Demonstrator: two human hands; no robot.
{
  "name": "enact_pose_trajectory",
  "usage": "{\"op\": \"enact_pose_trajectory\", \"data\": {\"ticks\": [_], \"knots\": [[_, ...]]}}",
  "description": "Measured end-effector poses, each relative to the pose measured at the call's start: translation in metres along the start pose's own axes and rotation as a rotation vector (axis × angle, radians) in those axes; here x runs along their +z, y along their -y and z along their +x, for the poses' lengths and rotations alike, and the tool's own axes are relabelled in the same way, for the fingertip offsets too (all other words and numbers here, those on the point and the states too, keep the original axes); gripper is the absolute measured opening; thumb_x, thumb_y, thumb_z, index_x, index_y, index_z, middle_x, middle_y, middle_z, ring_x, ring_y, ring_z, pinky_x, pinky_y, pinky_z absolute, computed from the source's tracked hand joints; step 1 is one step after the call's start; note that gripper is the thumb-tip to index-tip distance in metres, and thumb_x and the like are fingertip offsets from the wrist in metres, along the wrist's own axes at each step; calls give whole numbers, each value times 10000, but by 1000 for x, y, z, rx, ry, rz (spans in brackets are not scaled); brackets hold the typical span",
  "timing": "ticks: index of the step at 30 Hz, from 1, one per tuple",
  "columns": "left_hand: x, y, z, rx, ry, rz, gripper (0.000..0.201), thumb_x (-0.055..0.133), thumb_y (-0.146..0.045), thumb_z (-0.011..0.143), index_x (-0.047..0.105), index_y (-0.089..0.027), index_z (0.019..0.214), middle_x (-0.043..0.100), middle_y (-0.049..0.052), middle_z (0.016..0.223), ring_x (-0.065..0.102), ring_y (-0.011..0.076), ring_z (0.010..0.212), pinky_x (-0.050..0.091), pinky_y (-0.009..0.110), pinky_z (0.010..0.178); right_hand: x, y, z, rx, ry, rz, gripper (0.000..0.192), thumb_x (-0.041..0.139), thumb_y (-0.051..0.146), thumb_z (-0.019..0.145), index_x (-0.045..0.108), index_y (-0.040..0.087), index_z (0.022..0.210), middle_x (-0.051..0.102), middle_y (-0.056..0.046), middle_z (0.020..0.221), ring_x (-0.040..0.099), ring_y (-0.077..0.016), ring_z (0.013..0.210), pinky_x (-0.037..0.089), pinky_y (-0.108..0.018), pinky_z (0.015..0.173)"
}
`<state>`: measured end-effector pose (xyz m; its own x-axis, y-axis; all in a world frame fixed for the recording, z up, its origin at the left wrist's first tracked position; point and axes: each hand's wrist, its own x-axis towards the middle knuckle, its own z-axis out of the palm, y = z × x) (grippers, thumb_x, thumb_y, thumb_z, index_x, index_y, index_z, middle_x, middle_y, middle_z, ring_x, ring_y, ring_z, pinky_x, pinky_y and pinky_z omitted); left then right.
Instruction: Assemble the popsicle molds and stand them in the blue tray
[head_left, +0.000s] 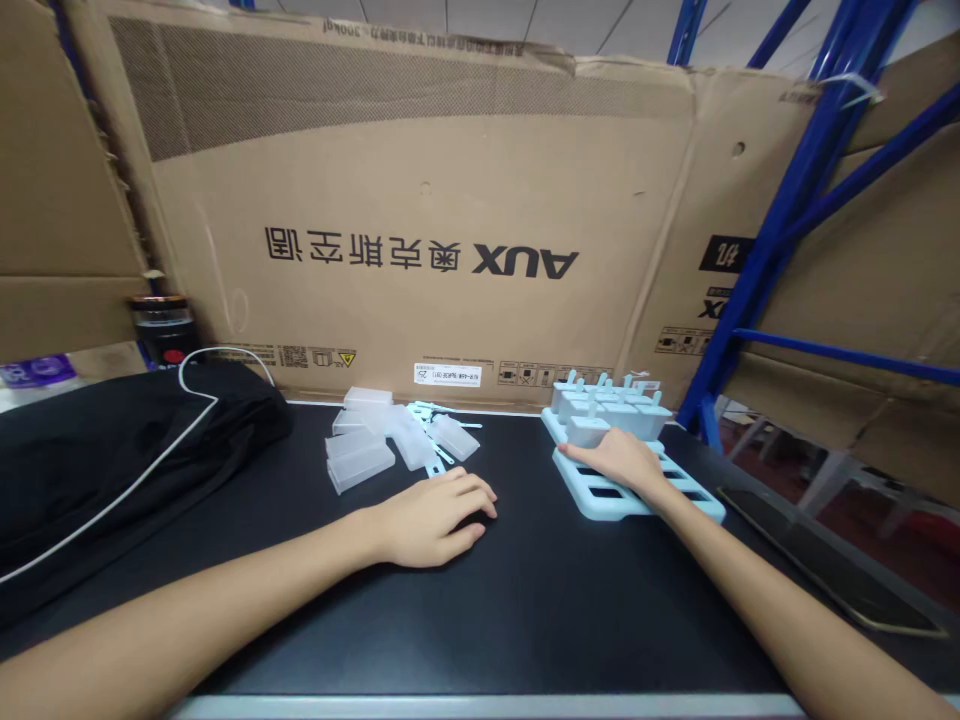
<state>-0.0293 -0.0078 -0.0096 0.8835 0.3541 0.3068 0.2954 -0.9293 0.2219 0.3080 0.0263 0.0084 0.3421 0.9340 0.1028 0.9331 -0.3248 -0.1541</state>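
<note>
black tabletop (pixel 525 600) runs in front of a big cardboard sheet (pixel 420 230) w/ "aux" printed upside down, blue rack posts (pixel 757 240) off to the right. person's right hand (pixel 619 458) lies on the pale blue popsicle tray (pixel 637 500), fingers together and stretched toward the nearest filled mold (pixel 587 431), fingertips touching or just short of its base (can't tell which). not pinching anything as far as i can see. left hand (pixel 435 520) rests palm down on the table, fingers loosely curled and close together, holding nothing, just below the heap of loose clear molds (pixel 360 455) and small sticks (pixel 435 420).

risks, imo: tray sits near the right side of the table w/ a dark flat slab (pixel 825 560) just beside it; a push from that hand could slide the tray sideways, since nothing pins it. the seated molds stand upright but look light, so a knock from the fingers could tip one or pop it out of its slot. loose heap is a jumble, easy to scatter w/ the left wrist.

tray itself: light blue plastic, rectangular slots, front rows empty, back rows filled w/ frosted translucent molds w/ stick handles poking up. black cloth (pixel 112 460) w/ a white cable (pixel 187 420) lies far left.
</note>
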Motion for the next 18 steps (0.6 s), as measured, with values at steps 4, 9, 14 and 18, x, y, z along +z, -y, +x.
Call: {"op": "enact_pose_trajectory", "data": {"ticks": [4, 9, 14, 18], "knots": [[0, 0, 0, -1, 11, 5, 223, 476, -258, 962, 563, -211, 1163, 600, 72, 1248, 555, 226, 1140, 439, 373, 1026, 0, 1, 0, 5, -35, -11, 799, 448, 892, 645, 699, 140, 745, 704, -206, 862, 676, -352, 835, 453, -367, 652], [0, 0, 0, -6, 9, 7, 218, 479, -258, 961, 561, -222, 1160, 601, 67, 1242, 559, 224, 1134, 448, 366, 1007, 0, 2, -1, -27, -66, -1, 729, 482, 855, 655, 670, 151, 674, 703, -204, 834, 676, -347, 812, 439, -349, 614], [0, 1, 0, 5, 0, 2, 221, 473, -264, 966, 564, -216, 1161, 604, 75, 1235, 562, 224, 1130, 454, 361, 998, 3, -4, 5, -30, -81, 47, 709, 488, 859, 646, 638, 166, 629, 700, -175, 784, 669, -318, 766, 428, -332, 591], [1, 2, 0, 13, -11, 1, 225, 471, -262, 966, 566, -212, 1163, 603, 79, 1235, 558, 224, 1132, 451, 362, 1003, 4, -5, 8, -35, -88, 85, 684, 478, 832, 682, 630, 169, 611, 692, -158, 745, 662, -296, 743, 422, -321, 578]]}}
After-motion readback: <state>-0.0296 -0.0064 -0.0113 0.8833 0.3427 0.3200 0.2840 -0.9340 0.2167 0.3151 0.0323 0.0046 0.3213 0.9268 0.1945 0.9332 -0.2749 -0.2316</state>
